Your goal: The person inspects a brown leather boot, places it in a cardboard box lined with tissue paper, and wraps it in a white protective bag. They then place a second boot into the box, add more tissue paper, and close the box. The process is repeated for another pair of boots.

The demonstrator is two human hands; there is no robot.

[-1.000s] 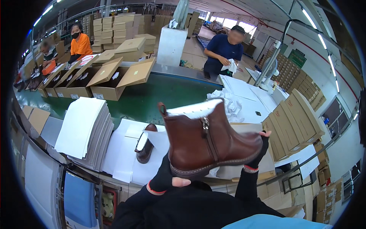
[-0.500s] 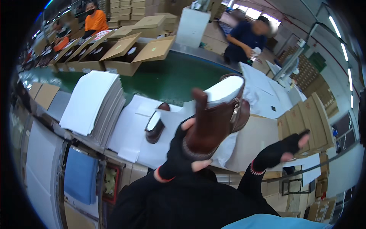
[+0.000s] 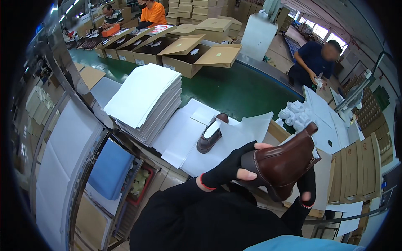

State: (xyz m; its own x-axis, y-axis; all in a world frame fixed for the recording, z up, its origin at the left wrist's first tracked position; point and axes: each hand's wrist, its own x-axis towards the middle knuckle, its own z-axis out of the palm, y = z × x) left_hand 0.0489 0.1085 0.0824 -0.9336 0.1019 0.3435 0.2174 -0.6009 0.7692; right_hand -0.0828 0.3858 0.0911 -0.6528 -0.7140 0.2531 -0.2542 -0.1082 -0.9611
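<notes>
Head view: I see both hands on the brown ankle boot (image 3: pixel 284 165), held up off the bench at about 4 o'clock in frame. Left hand (image 3: pixel 234 167) (black fingerless glove) is clamped on the sole end; right hand (image 3: pixel 307 188) is wrapped under the shaft from below. Boot's long axis runs 8 to 2 o'clock, shaft opening toward 2. Left hand is nearer the second boot (image 3: pixel 211 134), which lies on white paper sheets (image 3: pixel 184 138) at 11 o'clock from the grip.
</notes>
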